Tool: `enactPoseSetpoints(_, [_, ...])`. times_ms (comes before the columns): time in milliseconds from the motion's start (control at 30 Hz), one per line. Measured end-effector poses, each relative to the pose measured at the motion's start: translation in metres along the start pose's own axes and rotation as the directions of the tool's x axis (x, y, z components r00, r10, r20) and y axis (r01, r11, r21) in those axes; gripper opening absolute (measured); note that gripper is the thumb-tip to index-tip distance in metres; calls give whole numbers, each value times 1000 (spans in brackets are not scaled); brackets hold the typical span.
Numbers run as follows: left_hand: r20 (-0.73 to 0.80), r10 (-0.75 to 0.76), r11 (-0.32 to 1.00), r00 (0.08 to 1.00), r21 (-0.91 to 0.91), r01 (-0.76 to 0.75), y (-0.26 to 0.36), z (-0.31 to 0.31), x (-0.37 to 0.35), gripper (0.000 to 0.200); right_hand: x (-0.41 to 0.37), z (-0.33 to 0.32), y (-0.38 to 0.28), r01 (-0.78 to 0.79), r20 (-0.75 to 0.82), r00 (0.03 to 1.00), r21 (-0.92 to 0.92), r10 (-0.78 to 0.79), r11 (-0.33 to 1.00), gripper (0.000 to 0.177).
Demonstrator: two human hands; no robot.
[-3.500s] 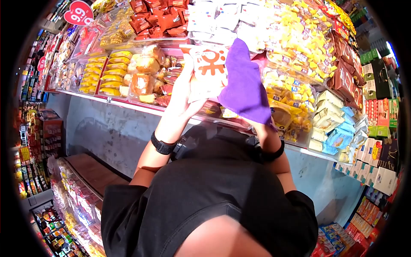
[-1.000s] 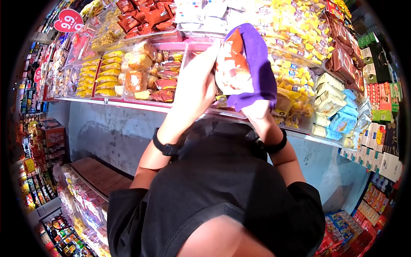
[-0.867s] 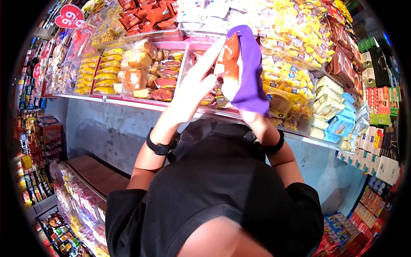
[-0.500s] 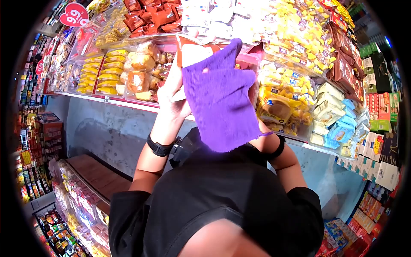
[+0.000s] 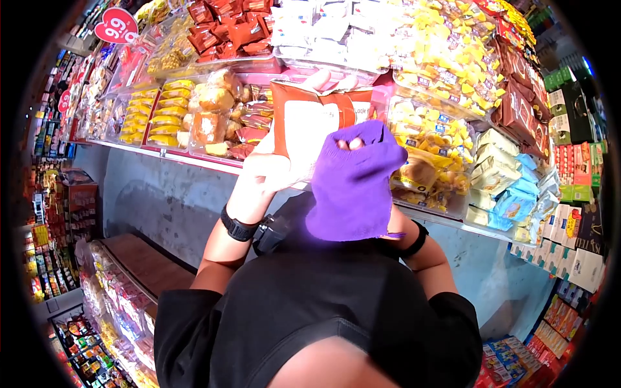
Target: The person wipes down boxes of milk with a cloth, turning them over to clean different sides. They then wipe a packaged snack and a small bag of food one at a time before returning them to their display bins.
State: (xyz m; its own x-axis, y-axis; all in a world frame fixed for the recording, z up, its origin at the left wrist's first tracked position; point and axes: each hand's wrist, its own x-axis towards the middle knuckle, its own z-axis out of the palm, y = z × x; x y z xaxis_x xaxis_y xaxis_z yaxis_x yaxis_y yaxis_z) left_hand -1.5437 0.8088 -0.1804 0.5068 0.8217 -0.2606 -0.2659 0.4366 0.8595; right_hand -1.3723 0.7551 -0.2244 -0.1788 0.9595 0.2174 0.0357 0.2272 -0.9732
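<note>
My left hand (image 5: 262, 169) grips a red-and-white snack packet (image 5: 307, 123) from the left side, its fingertips showing above the top edge. The packet is tilted up, facing me, in front of the display shelf. A purple cloth (image 5: 352, 194) covers most of my right hand (image 5: 351, 143), which is closed on it; only curled fingertips peek out of the folds. The bunched cloth overlaps the lower right of the packet in this view, and its loose end hangs toward my chest.
Behind the packet, clear bins hold yellow-wrapped cakes (image 5: 171, 113), bread rolls (image 5: 213, 100) and yellow packets (image 5: 430, 136). Red packets (image 5: 229, 29) and white packets (image 5: 330, 29) fill the upper row. The shelf's front edge (image 5: 187, 157) runs below. Blue packets (image 5: 514, 194) lie at right.
The purple cloth has moved down and right off the packet and bunched up, uncovering more of the packet's face. My right fingers now show curled in the cloth.
</note>
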Motion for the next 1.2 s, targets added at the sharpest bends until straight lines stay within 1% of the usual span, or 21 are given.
enactPoseSetpoints(33, [43,41,965,998,-259,-29,0,4,5,23,-2,-2,0,-4,-16,1000,9,4,1000,44])
enactPoseSetpoints(67, [46,27,969,999,-248,-15,0,4,6,23,-3,-4,0,-3,-34,999,15,4,1000,43])
enactPoseSetpoints(233, [57,63,989,996,130,-70,-4,1,13,71,-8,-19,-3,-16,-109,994,30,20,999,41])
enactPoseSetpoints(267, [62,57,989,996,136,-65,-3,1,15,71,-8,-22,-3,-17,-121,992,32,21,999,40])
enactPoseSetpoints(367, [199,160,973,967,-198,-120,-4,5,24,51,-5,-28,-4,-23,-137,990,22,26,999,39])
enactPoseSetpoints(467, [269,312,844,911,-519,-136,-10,13,29,39,1,-30,-2,-29,-120,992,-2,29,1000,38])
enactPoseSetpoints(500, [103,369,851,924,-438,-291,-3,30,26,40,4,-29,-2,-29,-102,994,-11,28,1000,37])
enactPoseSetpoints(533, [96,374,849,922,-436,-299,-4,27,26,40,6,-28,-3,-29,-83,996,-20,28,999,37])
enactPoseSetpoints(633, [-231,342,865,911,-302,-401,-4,20,28,59,17,-22,-11,-35,1,999,-49,36,998,36])
enactPoseSetpoints(667, [-180,340,881,923,-283,-380,5,22,30,72,20,-19,-15,-36,31,999,-61,38,997,35])
enactPoseSetpoints(733, [-115,542,834,832,191,-517,17,32,37,67,27,-15,-23,-59,86,994,-60,64,996,35])
enactPoseSetpoints(767, [29,725,565,688,547,-618,15,22,46,65,30,-14,-24,-103,118,987,-33,106,994,34])
enactPoseSetpoints(800, [241,806,173,541,778,-604,12,12,53,63,31,-14,-24,-182,153,973,30,176,983,34])
enactPoseSetpoints(833, [270,834,46,482,835,-548,11,17,54,64,30,-13,-14,-329,207,935,196,289,924,35])
enactPoseSetpoints(867, [291,848,-19,443,852,-523,8,19,55,67,28,-8,4,-334,211,932,192,294,923,35])
enactPoseSetpoints(933, [286,841,-46,459,883,-466,8,24,53,69,33,5,22,49,-108,994,316,-16,947,32])
enactPoseSetpoints(967, [298,824,-62,481,892,-447,9,25,53,70,30,1,24,48,-104,995,357,-11,933,32])
enactPoseSetpoints(1067, [288,757,-28,586,911,-411,5,23,56,81,33,-14,21,54,-81,996,186,-40,981,34])
enactPoseSetpoints(1100, [305,730,-30,612,909,-416,4,26,52,85,32,-15,20,75,-149,985,-103,-90,992,36])
enactPoseSetpoints(1133, [324,701,-34,635,905,-424,4,30,47,89,33,-18,16,77,-146,985,-102,-91,992,36])
enactPoseSetpoints(1200, [328,694,-7,641,893,-449,5,37,41,95,38,-23,5,132,-109,988,186,-114,974,37])
